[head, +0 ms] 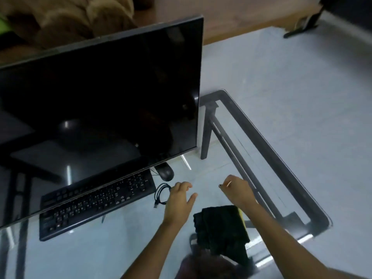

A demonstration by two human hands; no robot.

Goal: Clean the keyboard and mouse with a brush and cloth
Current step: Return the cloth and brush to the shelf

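Observation:
A black keyboard (96, 200) lies on the glass table (281, 164), partly under the monitor's lower edge. A black mouse (166, 173) sits just beyond the keyboard's right end. My left hand (179, 200) hovers right of the keyboard with its fingers spread and nothing in it. My right hand (237, 190) is curled around a thin pale stick with a dark tip, apparently the brush (227, 183). A crumpled black cloth (221, 228) lies on the glass under my right forearm, with a yellow edge (241, 215) showing beside it.
A large dark monitor (100, 97) stands tilted over the keyboard. A coiled black cable (161, 194) lies between the keyboard and my left hand. The table's dark frame and legs show through the glass. A sofa stands beyond the monitor.

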